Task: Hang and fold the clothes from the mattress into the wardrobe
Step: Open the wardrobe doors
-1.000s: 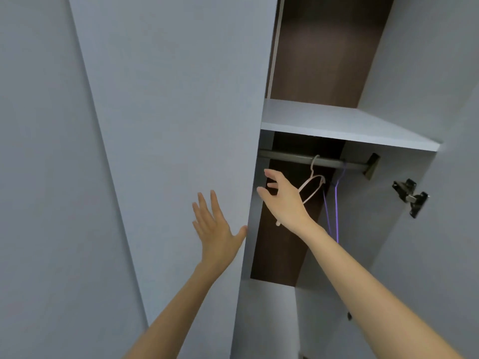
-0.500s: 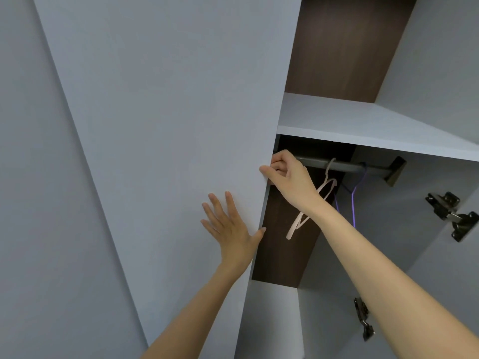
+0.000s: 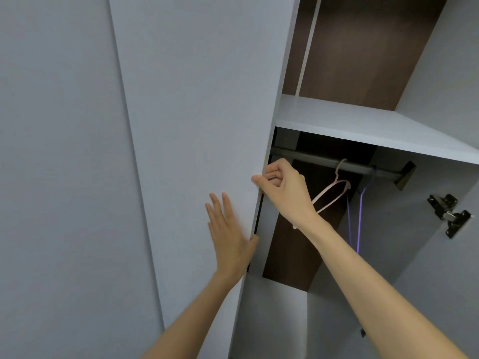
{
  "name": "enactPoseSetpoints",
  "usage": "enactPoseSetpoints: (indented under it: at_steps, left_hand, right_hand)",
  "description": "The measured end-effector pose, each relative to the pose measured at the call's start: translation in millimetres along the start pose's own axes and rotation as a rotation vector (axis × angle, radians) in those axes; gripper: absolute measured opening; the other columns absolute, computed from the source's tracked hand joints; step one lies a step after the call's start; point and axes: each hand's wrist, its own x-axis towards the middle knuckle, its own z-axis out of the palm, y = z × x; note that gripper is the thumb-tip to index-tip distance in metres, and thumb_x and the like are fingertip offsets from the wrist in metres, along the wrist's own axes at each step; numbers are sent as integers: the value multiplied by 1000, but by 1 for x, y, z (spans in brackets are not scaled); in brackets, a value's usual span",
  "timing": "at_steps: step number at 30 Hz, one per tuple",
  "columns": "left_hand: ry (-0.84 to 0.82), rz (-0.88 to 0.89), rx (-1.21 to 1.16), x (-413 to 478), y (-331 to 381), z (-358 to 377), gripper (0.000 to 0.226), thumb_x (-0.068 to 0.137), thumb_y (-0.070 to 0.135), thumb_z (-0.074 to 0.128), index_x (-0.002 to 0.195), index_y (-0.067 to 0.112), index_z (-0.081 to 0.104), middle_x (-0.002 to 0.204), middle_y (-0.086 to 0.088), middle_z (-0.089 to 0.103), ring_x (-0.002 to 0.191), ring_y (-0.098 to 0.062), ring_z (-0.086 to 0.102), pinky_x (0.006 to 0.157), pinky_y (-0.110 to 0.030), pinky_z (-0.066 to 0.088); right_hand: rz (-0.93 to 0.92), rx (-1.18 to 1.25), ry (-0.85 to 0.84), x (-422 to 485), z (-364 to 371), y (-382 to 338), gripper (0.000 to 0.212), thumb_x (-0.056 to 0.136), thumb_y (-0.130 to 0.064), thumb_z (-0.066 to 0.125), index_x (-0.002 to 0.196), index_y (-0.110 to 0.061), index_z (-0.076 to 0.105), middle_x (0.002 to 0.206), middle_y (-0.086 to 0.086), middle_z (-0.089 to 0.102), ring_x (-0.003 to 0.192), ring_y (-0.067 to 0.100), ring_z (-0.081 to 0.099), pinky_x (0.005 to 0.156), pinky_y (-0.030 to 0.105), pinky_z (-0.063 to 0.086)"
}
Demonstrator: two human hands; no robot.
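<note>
Right hand (image 3: 285, 193) moved onto wardrobe door (image 3: 202, 112) edge, grip pinching it; left hand (image 3: 230, 242) spread flat below.

Single head view: close before wardrobe door (image 3: 197, 112), angled upward toward hanging rail (image 3: 308, 158).

two hangers (image 3: 324, 190) (image 3: 360, 216), one rail (image 3: 311, 158), one shelf (image 3: 363, 125)

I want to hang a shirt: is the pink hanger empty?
Empty. The pink hanger hangs bare from the rail, no garment on it.
</note>
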Motion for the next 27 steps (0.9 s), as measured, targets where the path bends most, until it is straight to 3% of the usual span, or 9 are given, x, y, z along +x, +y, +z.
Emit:
enactPoseSetpoints:
  at_steps: [4, 7, 10, 12, 14, 17, 20, 23, 27]
  left_hand:
    - [42, 55, -38, -36, -8, -32, 121, 82, 26, 72, 139, 44, -33, 154, 17, -30, 148, -14, -12, 108, -27, 29]
    - [53, 65, -18, -61, -20, -62, 114, 85, 27, 67, 137, 49, -32, 156, 22, -21, 148, -10, 3, 99, -21, 36]
    - [46, 7, -18, -80, -33, -94, 106, 86, 29, 65, 140, 53, -23, 159, 22, -1, 137, -9, 35, 87, -18, 50]
    - [40, -37, -66, -91, -43, -113, 104, 86, 25, 64, 137, 61, -19, 157, 15, 21, 117, -8, 54, 71, -5, 47]
    - [36, -85, -126, -100, -55, -131, 100, 86, 22, 63, 136, 66, -12, 149, 12, 38, 109, -3, 57, 65, 2, 42]
    - [38, -124, -167, -109, -71, -159, 93, 87, 18, 61, 144, 60, 1, 137, 13, 52, 86, 8, 57, 69, -11, 53]
    - [48, -132, -199, -114, -91, -188, 84, 87, 15, 59, 146, 54, 13, 121, 18, 62, 88, 10, 60, 70, -16, 55]
    - [54, -150, -244, -115, -116, -217, 73, 89, 16, 56, 145, 51, 25, 107, 22, 67, 91, 0, 65, 74, -12, 53]
    - [71, -130, -252, -111, -158, -261, 56, 87, 15, 52, 135, 44, 45, 98, 26, 68, 78, -3, 67, 68, -17, 54]
  right_hand:
    - [-37, 49, -43, -32, 13, -22, 26, 87, -27, 70, 107, -16, 58, 99, -6, 65, 87, 1, 63, 70, 7, 48]
    - [-83, 92, -97, -53, 23, -42, 23, 87, -30, 69, 105, -18, 61, 95, -11, 65, 83, -2, 64, 71, 9, 51]
    - [-101, 128, -181, -64, 30, -64, 26, 88, -33, 68, 105, -12, 66, 95, -3, 70, 85, 7, 69, 81, 28, 58]
    - [-137, 123, -227, -68, 37, -79, 27, 88, -34, 68, 101, -11, 70, 90, -2, 72, 83, 9, 70, 81, 34, 59]
    - [-173, 122, -250, -73, 48, -94, 25, 86, -37, 70, 94, -14, 71, 81, -5, 72, 77, 5, 70, 78, 31, 59]
    - [-215, 102, -261, -80, 72, -114, 23, 81, -42, 73, 87, -20, 68, 76, -9, 71, 70, 1, 68, 71, 21, 58]
    - [-245, 113, -245, -88, 103, -135, 23, 78, -38, 78, 84, -20, 65, 74, -9, 67, 66, 2, 66, 64, 14, 53]
    - [-275, 97, -238, -96, 138, -158, 28, 77, -41, 78, 85, -20, 61, 73, -10, 65, 66, 5, 61, 61, 18, 51]
    - [-330, -195, -126, -103, 191, -192, 36, 77, -58, 67, 81, -27, 49, 69, -14, 59, 68, 6, 56, 57, 27, 42]
